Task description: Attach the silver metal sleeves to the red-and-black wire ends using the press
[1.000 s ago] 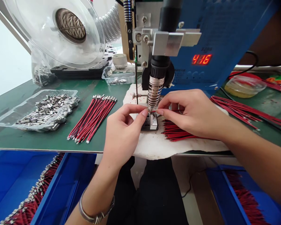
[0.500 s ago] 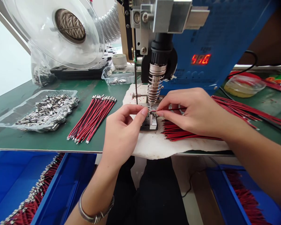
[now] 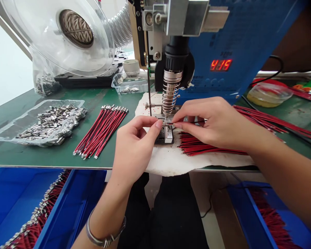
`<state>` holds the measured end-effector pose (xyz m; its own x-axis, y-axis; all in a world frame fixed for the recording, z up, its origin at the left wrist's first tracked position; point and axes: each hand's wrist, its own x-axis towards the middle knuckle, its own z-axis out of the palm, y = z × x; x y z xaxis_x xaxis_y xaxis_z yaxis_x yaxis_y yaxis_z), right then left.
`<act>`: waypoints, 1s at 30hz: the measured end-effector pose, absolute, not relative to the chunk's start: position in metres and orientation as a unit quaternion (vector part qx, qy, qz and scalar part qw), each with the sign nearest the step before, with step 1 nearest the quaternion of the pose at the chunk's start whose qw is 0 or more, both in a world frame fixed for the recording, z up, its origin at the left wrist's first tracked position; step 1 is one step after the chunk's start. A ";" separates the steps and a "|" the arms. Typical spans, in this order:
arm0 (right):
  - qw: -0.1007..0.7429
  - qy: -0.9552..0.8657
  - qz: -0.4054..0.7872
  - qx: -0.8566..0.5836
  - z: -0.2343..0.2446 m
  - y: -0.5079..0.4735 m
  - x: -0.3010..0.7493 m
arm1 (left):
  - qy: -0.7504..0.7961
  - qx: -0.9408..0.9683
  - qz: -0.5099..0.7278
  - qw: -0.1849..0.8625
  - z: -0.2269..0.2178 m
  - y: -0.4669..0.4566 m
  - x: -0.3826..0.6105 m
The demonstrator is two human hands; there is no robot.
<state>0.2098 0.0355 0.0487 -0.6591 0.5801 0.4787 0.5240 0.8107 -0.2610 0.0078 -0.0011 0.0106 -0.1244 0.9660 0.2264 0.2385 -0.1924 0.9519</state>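
Observation:
Under the soldering iron point(image 3: 170, 90) of a bench machine, both my hands meet at a small metal jig point(image 3: 168, 135). My right hand point(image 3: 209, 121) pinches a red-and-black wire point(image 3: 197, 121) between thumb and fingertips, its end pointing left at the iron's tip. From the other side my left hand point(image 3: 134, 148) has thumb and forefinger closed at the jig; whatever is between them is too small and hidden to name. A bundle of red-and-black wires point(image 3: 194, 143) lies on a white cloth point(image 3: 168, 160) below my right hand.
At left, wires with metal ends point(image 3: 101, 131) lie beside a plastic tray point(image 3: 5, 133) of small metal parts. A clear spool point(image 3: 41, 31) stands behind. Blue bins point(image 3: 77, 204) with wires sit below the table edge. The blue machine housing point(image 3: 248, 45) rises at right.
My hands keep nearly the same pose at the jig. The whole view has shifted slightly, and the last digit on the red display differs.

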 end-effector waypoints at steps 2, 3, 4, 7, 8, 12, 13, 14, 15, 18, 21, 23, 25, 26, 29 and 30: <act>0.278 -0.910 0.059 -0.302 0.048 0.036 0.210 | 0.532 0.567 0.526 0.345 0.010 -0.001 0.008; 0.277 -0.910 0.061 -0.303 0.048 0.036 0.210 | 0.530 0.568 0.526 0.346 0.009 0.000 0.007; 0.275 -0.910 0.064 -0.305 0.048 0.036 0.210 | 0.527 0.569 0.528 0.346 0.009 0.000 0.007; 0.270 -0.909 0.072 -0.310 0.050 0.035 0.209 | 0.521 0.571 0.532 0.345 0.007 0.000 0.006; 0.270 -0.908 0.075 -0.311 0.051 0.035 0.209 | 0.520 0.571 0.533 0.345 0.007 0.000 0.006; 0.267 -0.905 0.079 -0.321 0.052 0.035 0.209 | 0.521 0.574 0.531 0.344 0.007 0.000 0.006; 0.266 -0.905 0.079 -0.322 0.052 0.035 0.209 | 0.522 0.573 0.530 0.344 0.008 0.000 0.006; 0.265 -0.905 0.079 -0.322 0.052 0.035 0.210 | 0.522 0.571 0.530 0.346 0.008 0.000 0.006; 0.266 -0.906 0.079 -0.320 0.051 0.035 0.210 | 0.522 0.568 0.533 0.348 0.008 0.000 0.007; 0.266 -0.908 0.082 -0.312 0.051 0.036 0.211 | 0.510 0.563 0.552 0.345 0.010 0.000 0.008; 0.269 -0.908 0.084 -0.310 0.051 0.036 0.211 | 0.501 0.564 0.565 0.333 0.011 0.000 0.009; 0.271 -0.907 0.082 -0.310 0.051 0.036 0.211 | 0.502 0.563 0.564 0.336 0.013 0.000 0.010; 0.272 -0.907 0.081 -0.310 0.052 0.035 0.211 | 0.503 0.560 0.563 0.340 0.014 0.000 0.010; 0.273 -0.907 0.080 -0.310 0.052 0.035 0.211 | 0.503 0.559 0.563 0.342 0.014 0.000 0.010; 0.271 -0.908 0.080 -0.310 0.051 0.035 0.211 | 0.504 0.559 0.562 0.344 0.014 -0.001 0.010; 0.271 -0.908 0.080 -0.309 0.052 0.035 0.211 | 0.503 0.559 0.562 0.346 0.014 -0.001 0.010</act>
<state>0.2109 0.0348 0.0515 -0.6612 0.6052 0.4433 0.5185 0.7957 -0.3130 0.0103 -0.0009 0.0136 -0.1372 0.9501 0.2801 0.1735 -0.2553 0.9512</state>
